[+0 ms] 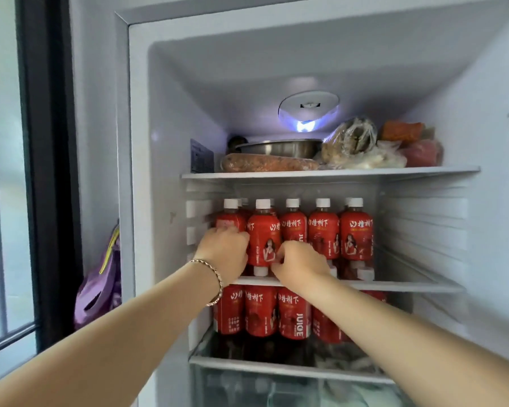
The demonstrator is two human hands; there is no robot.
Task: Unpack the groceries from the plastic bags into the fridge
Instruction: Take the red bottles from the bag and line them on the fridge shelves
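The fridge (135,142) stands open, and both arms reach into it from the near side. On the middle shelf (409,286) a row of red juice bottles (323,230) with white caps stands upright, side by side, with more caps showing behind them.

The left hand (224,251), with a bracelet (215,277) on its wrist, is at the left end of that row. Its fingers curl round the left bottle (231,220), low on the label, gripping it. The right hand (300,262) is just to the right, fingers bent and pinching the lower right side of the second bottle (263,233), which stands between the two hands. Both bottles stand upright on the shelf.

Below, a further row of the same red bottles (291,312) fills the lower shelf, some of their caps showing through the glass of the middle shelf. Under that is a clear drawer (276,386), its contents blurred.

The top shelf (335,173) holds a steel bowl (279,148) at the far left, a long wrapped roll (268,163) lying in front of it, and plastic-wrapped food (350,139) piled at the right. A round light (306,124) glows on the back wall above.

Left of the fridge a purple bag (97,289) hangs beside a window (0,171).
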